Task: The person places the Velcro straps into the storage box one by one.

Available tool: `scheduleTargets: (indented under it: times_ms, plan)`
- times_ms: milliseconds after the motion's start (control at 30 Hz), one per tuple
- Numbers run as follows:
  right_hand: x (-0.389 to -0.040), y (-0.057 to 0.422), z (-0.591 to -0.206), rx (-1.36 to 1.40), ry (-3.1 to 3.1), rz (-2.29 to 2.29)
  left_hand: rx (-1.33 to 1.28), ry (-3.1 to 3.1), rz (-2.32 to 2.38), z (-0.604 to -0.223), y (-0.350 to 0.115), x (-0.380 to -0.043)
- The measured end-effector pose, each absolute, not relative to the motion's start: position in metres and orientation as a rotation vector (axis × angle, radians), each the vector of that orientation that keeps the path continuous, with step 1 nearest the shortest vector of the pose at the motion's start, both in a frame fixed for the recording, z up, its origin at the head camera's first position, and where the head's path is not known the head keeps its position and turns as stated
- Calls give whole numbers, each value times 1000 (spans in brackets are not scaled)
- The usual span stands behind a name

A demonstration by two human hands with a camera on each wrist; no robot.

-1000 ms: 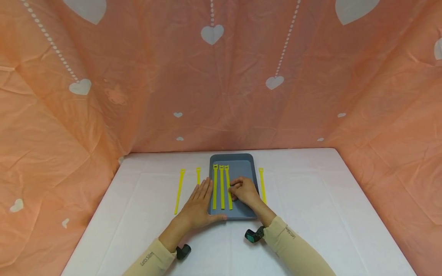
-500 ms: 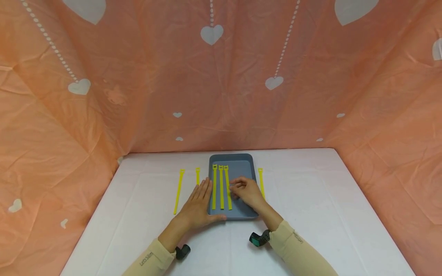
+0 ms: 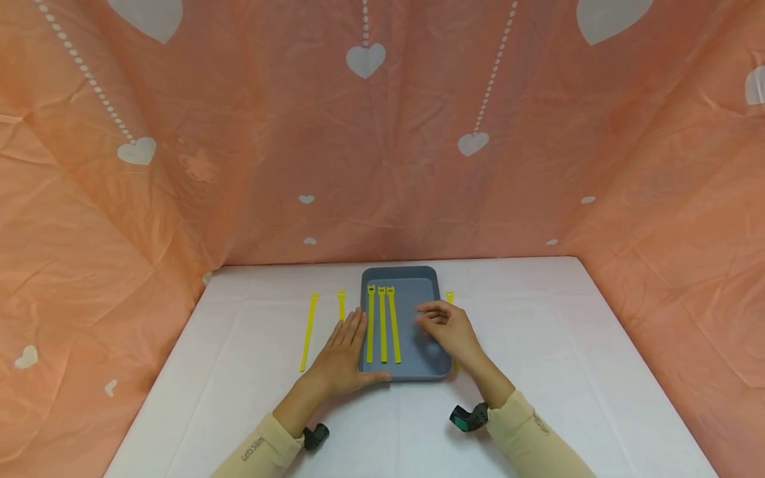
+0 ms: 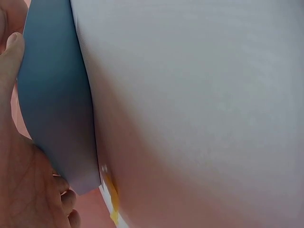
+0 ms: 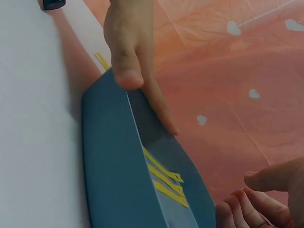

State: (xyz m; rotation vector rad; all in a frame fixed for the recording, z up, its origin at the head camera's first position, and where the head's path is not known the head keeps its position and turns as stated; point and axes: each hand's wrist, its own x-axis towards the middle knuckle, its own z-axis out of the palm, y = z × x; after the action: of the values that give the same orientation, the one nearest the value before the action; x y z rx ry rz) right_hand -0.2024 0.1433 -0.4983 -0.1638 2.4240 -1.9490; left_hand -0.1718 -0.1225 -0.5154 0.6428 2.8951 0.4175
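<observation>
Three yellow cable straps [image 3: 382, 325] with slotted heads lie side by side, lengthwise, in the left half of a grey-blue tray [image 3: 418, 374]. My left hand [image 3: 337, 362] rests along the tray's left side with fingers straight and its thumb at the front edge. Over the tray's right side hovers my right hand [image 3: 454, 332], its fingers loosely bent with nothing between them. In the right wrist view, the right hand [image 5: 270, 194] is apart from the straps, with its thumb and fingers separated.
On the white table [image 3: 538, 345], one yellow strap [image 3: 309, 332] lies far left. Another strap [image 3: 342, 302] is partly hidden by the left hand. Right of the tray, a further strap [image 3: 450, 294] is mostly covered by the right hand. A peach curtain [image 3: 418, 186] encloses the table.
My right hand has drawn away from the rightmost strap in the tray, moving right over the tray's edge. The straps and the left hand have stayed put.
</observation>
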Motion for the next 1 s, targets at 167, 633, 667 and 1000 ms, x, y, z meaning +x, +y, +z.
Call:
scheduleTargets:
  times_ms: [167, 633, 667, 1000]
  plan:
    - [-200, 159, -494, -118, 2429, -1983, 645, 2889, 430, -514, -122, -171]
    - [-204, 191, -497, 19, 2521, -2020, 641, 2896, 432, -512, -122, -169]
    - [-204, 193, -497, 28, 2531, -2011, 641, 2897, 433, -512, -122, -169]
    - [-199, 205, -509, 75, 2692, -1758, 639, 2883, 444, -512, -123, -170]
